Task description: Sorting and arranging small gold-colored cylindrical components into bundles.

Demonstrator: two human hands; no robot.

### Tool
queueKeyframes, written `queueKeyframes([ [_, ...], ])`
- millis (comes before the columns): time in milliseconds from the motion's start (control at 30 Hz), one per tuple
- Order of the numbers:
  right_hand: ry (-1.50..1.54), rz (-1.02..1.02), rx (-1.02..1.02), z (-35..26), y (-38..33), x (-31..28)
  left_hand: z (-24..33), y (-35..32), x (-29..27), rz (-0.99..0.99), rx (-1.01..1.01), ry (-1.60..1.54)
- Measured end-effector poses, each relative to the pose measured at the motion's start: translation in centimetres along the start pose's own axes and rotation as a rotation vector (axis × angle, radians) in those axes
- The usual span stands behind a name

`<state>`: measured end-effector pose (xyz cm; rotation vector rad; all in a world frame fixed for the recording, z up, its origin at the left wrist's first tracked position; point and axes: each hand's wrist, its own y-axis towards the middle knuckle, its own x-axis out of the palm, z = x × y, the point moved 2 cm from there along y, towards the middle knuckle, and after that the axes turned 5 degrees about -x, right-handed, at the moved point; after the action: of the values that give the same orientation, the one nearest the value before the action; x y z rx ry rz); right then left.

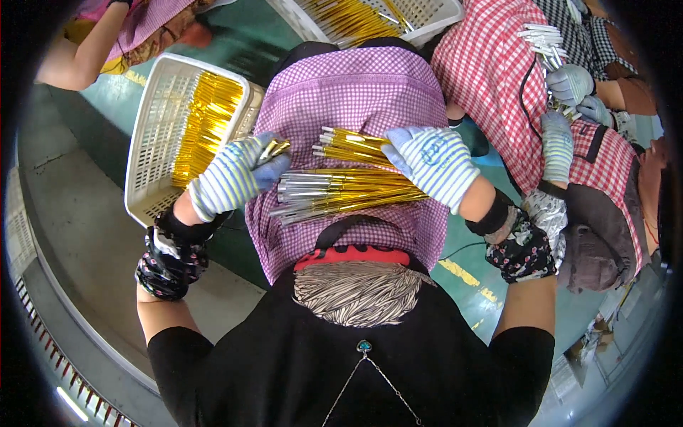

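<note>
Evidently a lap station. Item: lower bundle of gold rods (348, 193), silver ends to the left, laid side by side across the purple checked apron (348, 85); the lap seems to serve as work surface, keeping the rods level and within reach of both hands.

Item: upper bundle of gold rods (352, 147), pale ends also leftward, lying just beyond the lower one with a narrow strip of cloth between. The shared direction probably makes the ends easy to compare and align.

Right hand (434, 162): striped glove, fingers closed over the right ends of the upper bundle, presumably to steady it; the underside of the grip is hidden.

Left hand (238, 171): striped glove, fingers curled narrow around a small cluster of gold pieces (274, 149), their ends showing; held apart from both bundles, likely so as not to mix with them. Count cannot be told.

Item: white basket (151, 135), left of the apron, gold rods (206, 121) stacked inside lengthwise; the openwork wall likely keeps the stack together near the left hand.

Item: second white basket (434, 30), beyond the knees, more gold rods inside.
</note>
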<state>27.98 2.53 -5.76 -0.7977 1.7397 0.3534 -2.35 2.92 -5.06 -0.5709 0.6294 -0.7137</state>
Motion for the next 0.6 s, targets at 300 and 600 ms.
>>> queueKeyframes([
  [300, 0.026, 0.072, -0.214, -3.2, 1.1, 0.9, 1.6, 0.3, 1.5, 0.029, 0.324, 0.623],
  [600, 0.190, -0.100, -0.148, -5.7, 0.3, 2.8, 1.2, 0.5, 2.2, 0.031, 0.458, 0.514],
])
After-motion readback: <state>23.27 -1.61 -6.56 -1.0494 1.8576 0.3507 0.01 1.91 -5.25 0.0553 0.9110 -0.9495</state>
